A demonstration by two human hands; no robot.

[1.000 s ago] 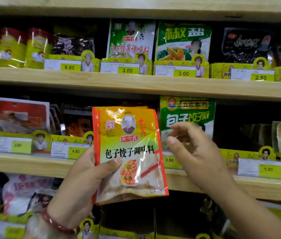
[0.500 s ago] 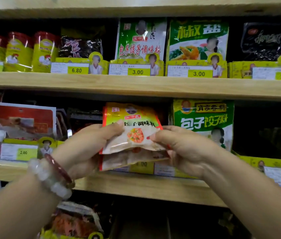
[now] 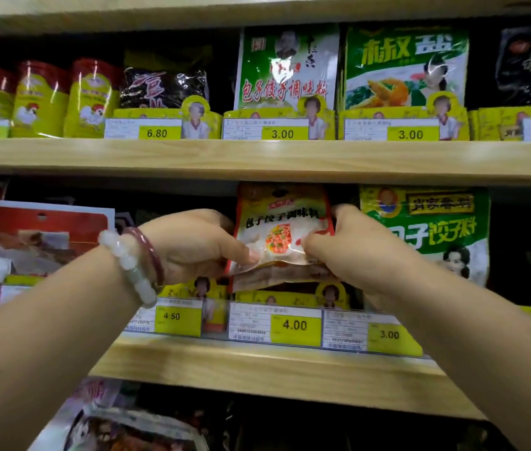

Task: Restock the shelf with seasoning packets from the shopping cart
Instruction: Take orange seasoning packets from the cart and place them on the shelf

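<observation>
Shelving of pale wood, three tiers in view, in a shop aisle with dark recesses behind the goods.

Upper shelf [image 3: 257, 157]: yellow-and-red canisters [image 3: 39, 99] at left, a dark packet [image 3: 163, 83], a green-and-white packet [image 3: 286, 66], a green packet with a food picture [image 3: 404, 66]. Yellow price tags along the front edge read 6.80, 3.00, 3.00.

Middle shelf [image 3: 257, 366]: a red-and-white flat pack [image 3: 39, 232] at left, a green dumpling-seasoning packet [image 3: 433, 222] at right. Price tags [image 3: 293, 325] at the front read 4.50, 4.00, 3.00.

Lower tier: clear-wrapped goods [image 3: 120, 428], blurred.

Seasoning packet [image 3: 282, 232]: orange and yellow at the top, pale toward the bottom, red side edges, printed face toward the camera. It stands in the middle shelf slot above the 4.00 tag, just left of the green dumpling-seasoning packet. Long axis near vertical, top edge up under the upper shelf and leaning back into the recess, bottom edge nearer the camera; the lower part is creased.

Left hand [image 3: 192, 245]: grips the packet's left edge, thumb across the front. Bead bracelet [image 3: 130, 265] and dark red bangle on the wrist.

Right hand [image 3: 348, 249]: pinches the packet's right edge, fingers curled round the side.
</observation>
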